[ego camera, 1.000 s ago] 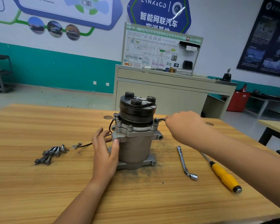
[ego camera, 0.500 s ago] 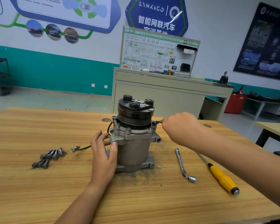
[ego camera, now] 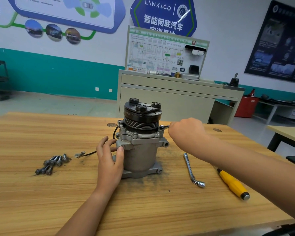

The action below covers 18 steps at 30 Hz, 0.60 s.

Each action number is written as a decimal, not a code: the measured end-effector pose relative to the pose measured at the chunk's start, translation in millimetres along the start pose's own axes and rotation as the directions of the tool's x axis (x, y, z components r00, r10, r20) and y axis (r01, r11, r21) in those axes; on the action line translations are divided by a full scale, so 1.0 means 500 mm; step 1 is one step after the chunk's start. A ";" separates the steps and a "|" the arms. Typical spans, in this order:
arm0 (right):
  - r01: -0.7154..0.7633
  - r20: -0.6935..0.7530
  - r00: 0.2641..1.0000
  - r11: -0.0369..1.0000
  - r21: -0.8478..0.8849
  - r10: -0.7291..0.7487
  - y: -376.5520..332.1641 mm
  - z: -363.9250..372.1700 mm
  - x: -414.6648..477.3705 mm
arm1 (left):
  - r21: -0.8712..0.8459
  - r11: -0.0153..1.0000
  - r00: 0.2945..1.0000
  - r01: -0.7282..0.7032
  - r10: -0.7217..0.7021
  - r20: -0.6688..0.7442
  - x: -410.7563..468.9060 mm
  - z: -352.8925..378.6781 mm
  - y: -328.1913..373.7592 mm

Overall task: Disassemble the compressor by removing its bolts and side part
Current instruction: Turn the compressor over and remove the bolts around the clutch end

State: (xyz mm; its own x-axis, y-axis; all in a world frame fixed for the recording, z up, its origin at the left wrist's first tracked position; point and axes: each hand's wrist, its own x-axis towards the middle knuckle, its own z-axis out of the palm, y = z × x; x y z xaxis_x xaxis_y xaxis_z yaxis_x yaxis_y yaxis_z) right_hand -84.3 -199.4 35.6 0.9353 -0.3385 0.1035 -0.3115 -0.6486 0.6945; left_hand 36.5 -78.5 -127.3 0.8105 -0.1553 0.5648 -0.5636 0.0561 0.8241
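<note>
**Q:** Head view: where is the task's thing, and what are the hands doing?

**A:** The compressor (ego camera: 140, 150) stands upright on its end plate, mid-table (ego camera: 143, 210), with the black pulley (ego camera: 142, 114) on top. The left hand (ego camera: 109, 160) braces the housing. Its thumb presses on a mounting lug and its fingers are spread, not wrapped round anything. The right hand (ego camera: 186, 132) is curled round a small wrench (ego camera: 164, 127), whose head sits at a bolt on the right of the flange.

**Q:** What could go wrong from here?

**A:** Likely 3 things. The wrench head could slip off the bolt if it is pulled at an angle, and the knuckles would then strike the pulley. The tall compressor could tip or twist, because only 1 flat hand steadies it. The cable (ego camera: 89, 153) by the left fingers could snag.

**Q:** What are the counts?

**A:** There is 1 compressor. About 7 loose bolts (ego camera: 53, 163) lie in a heap to the left, but they overlap, so the count is uncertain. At least 3 bolt heads show on the flange. There is 1 L-shaped socket wrench (ego camera: 192, 169) and 1 yellow-handled screwdriver (ego camera: 233, 184), both lying to the right and apart from the compressor.
</note>
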 end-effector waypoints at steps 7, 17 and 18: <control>-0.007 -0.017 1.000 1.000 -0.006 0.007 0.050 0.036 0.023 | 0.002 1.000 1.000 0.011 -0.011 0.011 0.001 0.002 -0.005; -0.099 -0.049 0.994 0.993 0.060 0.102 0.046 0.083 0.125 | -0.005 1.000 0.999 0.011 -0.011 0.037 0.009 0.010 -0.012; -0.098 -0.078 0.991 0.992 0.083 0.105 0.043 0.089 0.133 | -0.005 1.000 0.999 0.018 -0.018 0.039 0.010 0.010 -0.011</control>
State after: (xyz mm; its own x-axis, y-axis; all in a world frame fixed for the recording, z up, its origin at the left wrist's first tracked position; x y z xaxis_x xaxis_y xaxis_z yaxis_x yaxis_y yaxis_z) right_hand -36.4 -266.2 25.7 0.9077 -0.3502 0.2311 -0.4148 -0.6663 0.6197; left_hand 43.1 -84.3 -129.4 0.8133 -0.1950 0.5482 -0.5483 0.0583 0.8342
